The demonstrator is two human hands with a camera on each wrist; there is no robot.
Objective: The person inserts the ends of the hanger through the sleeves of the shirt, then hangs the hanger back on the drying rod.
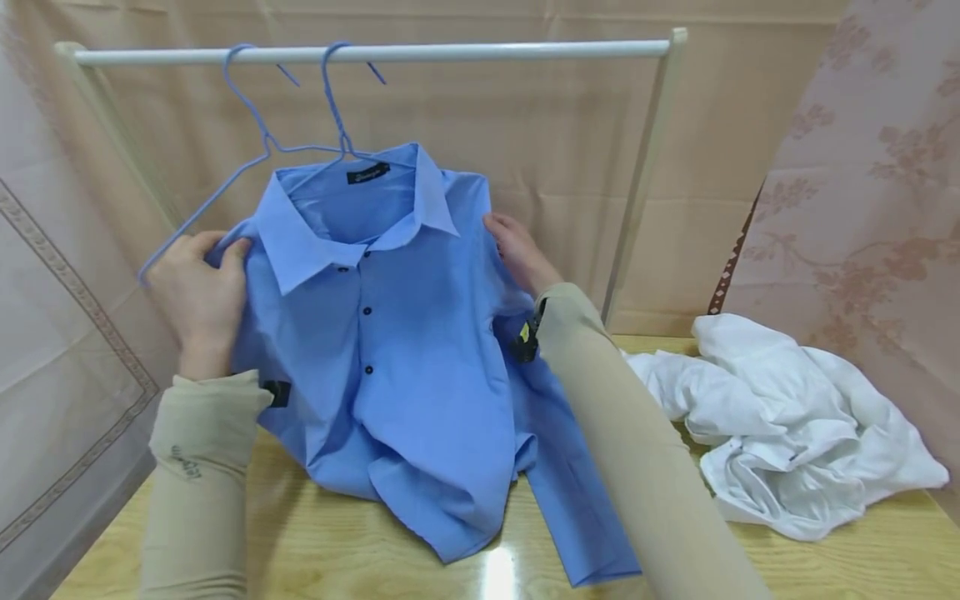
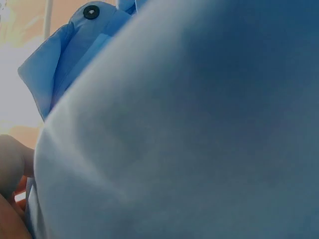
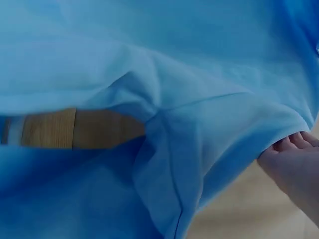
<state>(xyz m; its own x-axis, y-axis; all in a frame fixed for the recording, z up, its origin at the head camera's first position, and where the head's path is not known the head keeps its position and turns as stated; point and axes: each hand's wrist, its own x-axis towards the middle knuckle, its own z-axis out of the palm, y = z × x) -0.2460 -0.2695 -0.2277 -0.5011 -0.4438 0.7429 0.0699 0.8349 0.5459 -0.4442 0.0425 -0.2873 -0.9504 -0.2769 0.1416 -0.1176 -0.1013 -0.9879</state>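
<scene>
Far left: a pale curtain [image 1: 60,392] with a patterned border. Left hand [image 1: 198,300], in a beige sleeve [image 1: 198,492], had its fingers curled on the shoulder of a blue shirt [image 1: 442,333], grasping the cloth; the end of a bare hanger arm lay just beside these fingers. That arm belonged to the left hanger [image 1: 247,104], hooked over the white rail [image 1: 487,52] of a rack. The right hanger [image 1: 332,92] hung from the same rail, its lower arms passing into the shirt collar.

Centre: the shirt was spread between both hands, below the rail and over the table [image 1: 330,542], collar up, dark buttons down the front. Whether its hem touched the table could not be told. A tan curtain [image 1: 562,150] hung behind the rack.

Right of the shirt: right hand [image 1: 521,254] grasped the opposite shoulder; in the right wrist view its fingers were tucked under a fold of cloth. One shirt sleeve hung below it. Farther right, a crumpled white cloth [image 1: 795,442] lay on the table, in front of a floral curtain [image 1: 885,192].
</scene>
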